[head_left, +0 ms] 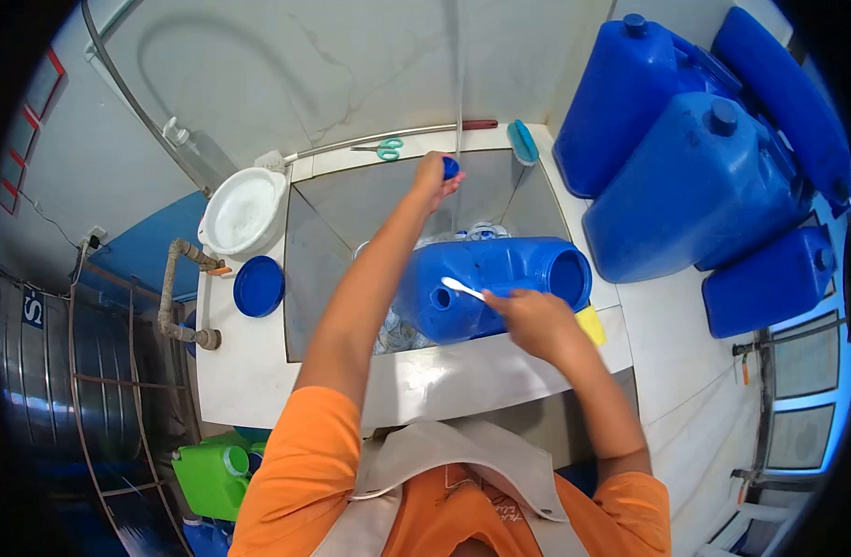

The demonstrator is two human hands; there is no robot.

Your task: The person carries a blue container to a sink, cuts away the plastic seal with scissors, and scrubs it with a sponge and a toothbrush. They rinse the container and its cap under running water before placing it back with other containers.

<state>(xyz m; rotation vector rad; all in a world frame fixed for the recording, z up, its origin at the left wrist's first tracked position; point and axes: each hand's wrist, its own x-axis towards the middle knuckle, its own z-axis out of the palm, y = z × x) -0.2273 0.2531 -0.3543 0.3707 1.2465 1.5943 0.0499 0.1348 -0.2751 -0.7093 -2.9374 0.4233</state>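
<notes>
My left hand (pixel 433 184) reaches over the sink, its fingers closed around a small blue cap (pixel 450 168). Just above the cap, a thin pale vertical stream comes down. A white toothbrush (pixel 462 287) is gripped in my right hand (pixel 537 325), with its bristle end over the small opening of a blue jerrycan (pixel 500 255). The jerrycan lies across the sink (pixel 323 209), its wide round mouth facing right and uncapped. Behind and beside it, several clear items sit in the sink, too jumbled to make out.
A white basin (pixel 244 212) and a round blue lid (pixel 259 286) are left of the sink. Scissors (pixel 388 149), a long-handled brush (pixel 388 135) and a teal scrub brush (pixel 522 143) line the back ledge. Large blue jerrycans (pixel 676 195) stand right; a yellow cloth (pixel 591 325) touches the front rim.
</notes>
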